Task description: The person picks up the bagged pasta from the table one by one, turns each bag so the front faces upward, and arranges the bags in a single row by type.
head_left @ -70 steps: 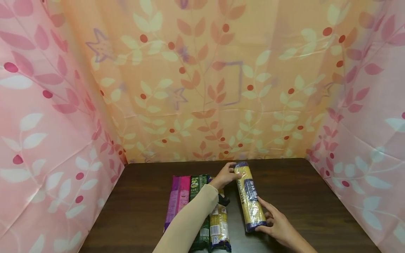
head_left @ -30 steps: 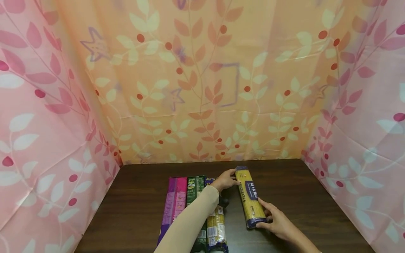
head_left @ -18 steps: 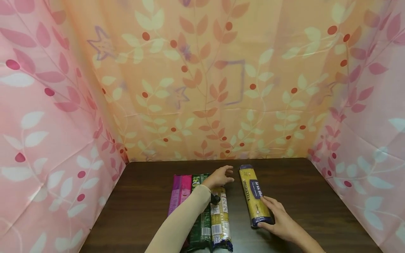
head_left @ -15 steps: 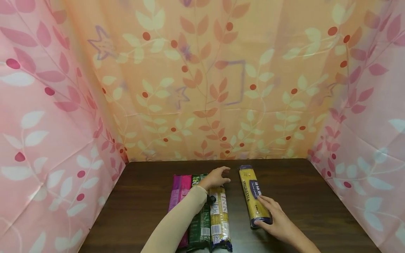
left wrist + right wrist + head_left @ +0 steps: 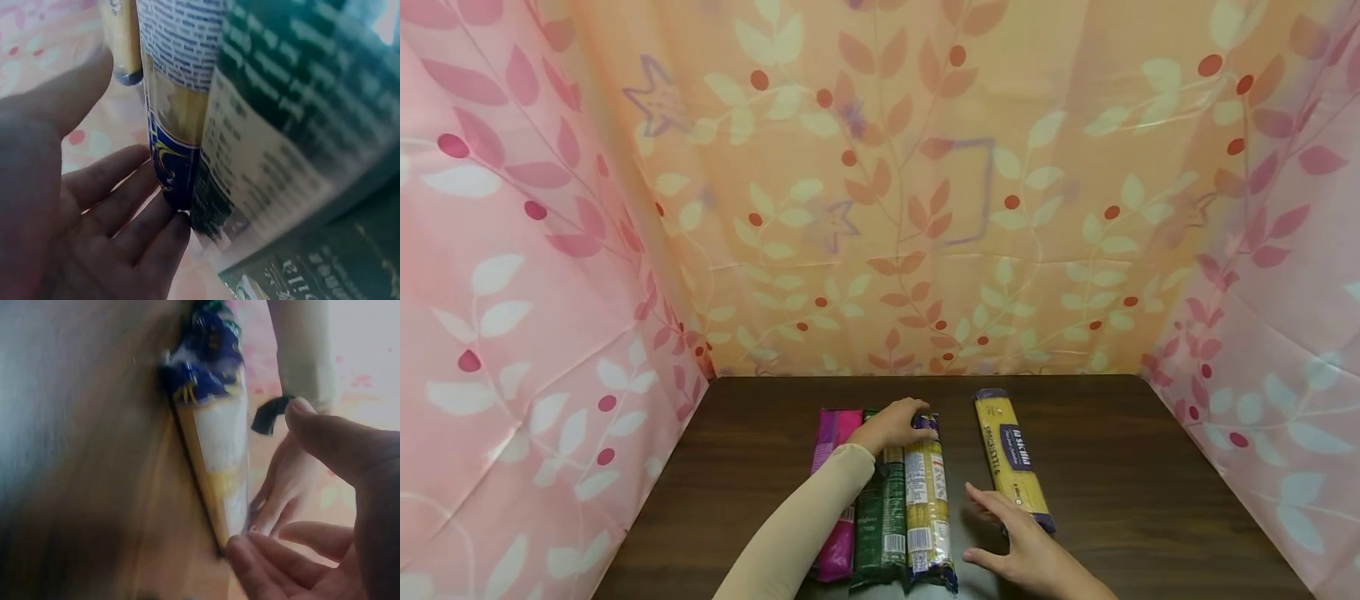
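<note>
A yellow spaghetti pack [image 5: 1011, 458] with dark blue ends lies on the right, with neither hand on it. Three packs lie side by side to its left: a pink-purple one [image 5: 833, 557], a green one [image 5: 880, 512] and another yellow spaghetti pack [image 5: 928, 500], barcode side up. My left hand [image 5: 891, 427], fingers loosely bent, reaches over the far ends of the green and left yellow packs. In the left wrist view its fingertips are right by the yellow pack's blue end [image 5: 172, 159]. My right hand [image 5: 1022, 546] hovers, thumb and fingers spread, between the two yellow packs.
The dark wooden table [image 5: 760, 450] ends at a patterned orange curtain [image 5: 910, 208], with pink curtains [image 5: 535, 350] along both sides. A black strap [image 5: 270, 415] is on the left wrist.
Both hands have let go of the right spaghetti pack, which now lies on the table. My left hand moved left over the other packs; my right hand shifted left off the pack's near end.
</note>
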Demonstrator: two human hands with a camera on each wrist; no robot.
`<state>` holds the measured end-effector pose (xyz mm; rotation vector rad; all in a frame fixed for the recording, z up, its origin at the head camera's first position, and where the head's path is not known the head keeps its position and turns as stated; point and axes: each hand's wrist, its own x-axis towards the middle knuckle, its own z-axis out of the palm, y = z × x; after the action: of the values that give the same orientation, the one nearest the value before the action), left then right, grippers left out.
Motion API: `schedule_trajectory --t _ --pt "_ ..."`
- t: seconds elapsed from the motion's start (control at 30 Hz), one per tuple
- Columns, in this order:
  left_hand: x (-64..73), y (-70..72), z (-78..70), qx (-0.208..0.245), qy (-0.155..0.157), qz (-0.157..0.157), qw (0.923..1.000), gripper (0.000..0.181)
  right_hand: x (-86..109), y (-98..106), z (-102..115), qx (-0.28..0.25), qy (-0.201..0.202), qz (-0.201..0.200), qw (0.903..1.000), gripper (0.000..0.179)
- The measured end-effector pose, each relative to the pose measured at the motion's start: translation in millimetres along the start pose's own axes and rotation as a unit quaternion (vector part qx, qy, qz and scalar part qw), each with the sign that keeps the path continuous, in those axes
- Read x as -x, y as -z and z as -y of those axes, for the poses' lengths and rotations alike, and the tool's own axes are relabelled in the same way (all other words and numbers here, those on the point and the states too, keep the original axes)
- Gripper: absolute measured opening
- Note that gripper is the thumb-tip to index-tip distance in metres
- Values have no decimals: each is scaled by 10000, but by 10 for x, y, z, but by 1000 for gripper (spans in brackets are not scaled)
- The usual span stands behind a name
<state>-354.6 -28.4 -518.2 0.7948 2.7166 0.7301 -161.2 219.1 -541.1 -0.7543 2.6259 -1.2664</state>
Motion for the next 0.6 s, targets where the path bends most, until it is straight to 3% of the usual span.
schedule_trajectory --t 0.2,0.47,0.6 --pt "5 -29 0 -307 54 144 9994 73 -46 -159 30 329 -86 298 9990 96" --pt "-37 -85 -88 -505 394 160 9978 73 -53 -275 22 -221 -498 597 9967 100" --pt "-38 -88 -139 -757 535 148 9956 72 -65 -351 -110 -28 -232 544 9982 101"
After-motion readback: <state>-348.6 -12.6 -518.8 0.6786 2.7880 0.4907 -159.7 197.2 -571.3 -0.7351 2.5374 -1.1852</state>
